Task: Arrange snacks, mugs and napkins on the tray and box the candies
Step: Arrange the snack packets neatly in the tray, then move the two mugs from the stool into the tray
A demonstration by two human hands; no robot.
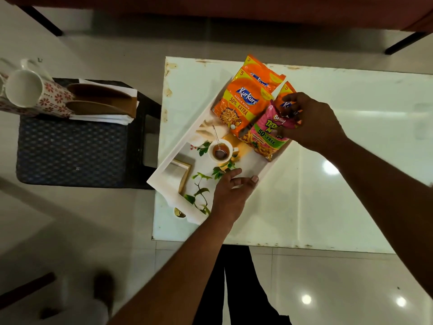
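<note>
A white tray (164, 165) with a printed tea-cup and leaf picture lies at an angle on the white table (339, 184). Orange Kurkure packets (243, 106) lie stacked in its far end. My right hand (314, 123) grips the top of a pink Bingo packet (267, 134), which rests beside them with another orange packet partly hidden behind it. My left hand (230, 191) rests on the tray's near rim, fingers spread, holding nothing. Floral mugs (35, 95) lie on their side on a stool at the left, next to white napkins (110, 118) in brown holders.
The dark stool (72, 151) with a blue patterned seat stands left of the table, close to its edge. Dark furniture legs (405, 43) stand beyond the table. A small gold object (179, 213) lies by the tray's near corner. Glossy floor tiles surround everything.
</note>
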